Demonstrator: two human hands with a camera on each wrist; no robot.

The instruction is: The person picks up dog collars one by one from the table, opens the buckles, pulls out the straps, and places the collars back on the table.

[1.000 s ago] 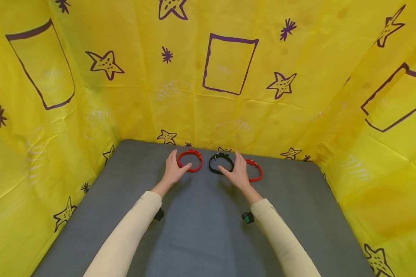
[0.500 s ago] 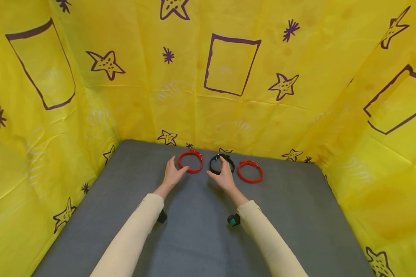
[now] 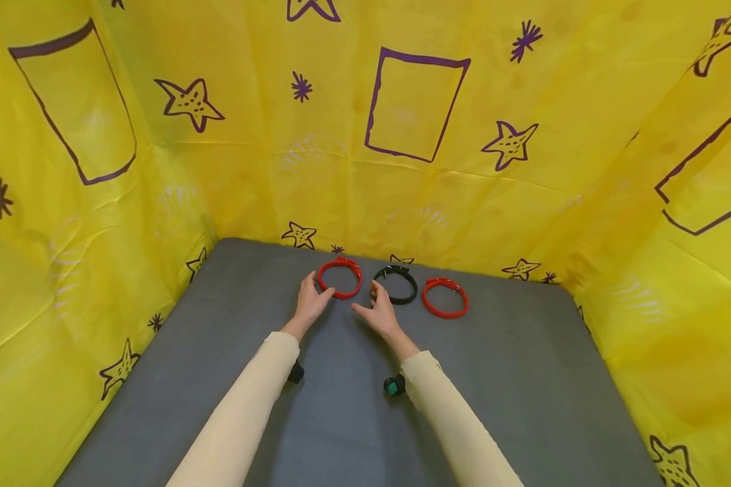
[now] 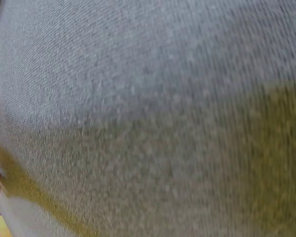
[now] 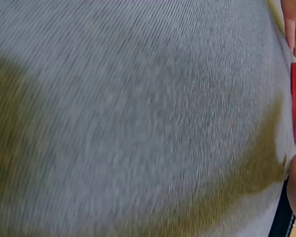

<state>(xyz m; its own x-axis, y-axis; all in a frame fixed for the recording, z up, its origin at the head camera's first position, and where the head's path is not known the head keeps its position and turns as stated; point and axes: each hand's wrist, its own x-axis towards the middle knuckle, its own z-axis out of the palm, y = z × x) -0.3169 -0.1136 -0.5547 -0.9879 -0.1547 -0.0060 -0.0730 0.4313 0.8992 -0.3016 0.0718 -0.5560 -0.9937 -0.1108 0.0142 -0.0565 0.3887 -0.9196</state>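
Both my hands are out over the grey desk (image 3: pixel 341 406), and nothing is in either grip! My left hand (image 3: pixel 311 303) is right beside the left red strap (image 3: pixel 346 295), thumb spread well away from the fingers, the thumb tip overlapping the loop's near edge in the head view; whether it touches, I can't tell. Over to my right hand (image 3: pixel 382 316): thumb apart here too, fingertips at the left side of the black strap (image 3: pixel 407 299), contact again too close to call.

Both straps lie as rounded loops near the back of the desk, buckles at the far side, red on the left, black next to it with a gap between. Just right of the black one sits the right red strap (image 3: pixel 445 314), a third loop, clear of both my hands.

The right wrist view catches the left red strap edge-on, metal studs showing, between my two hands. The left wrist view gives mostly blurred grey cloth and a bit of finger at the edge. Pale sleeves (image 3: pixel 244 406) cover my arms, and behind everything hangs the yellow curtain (image 3: pixel 250 182), drawn with purple stars and frames!
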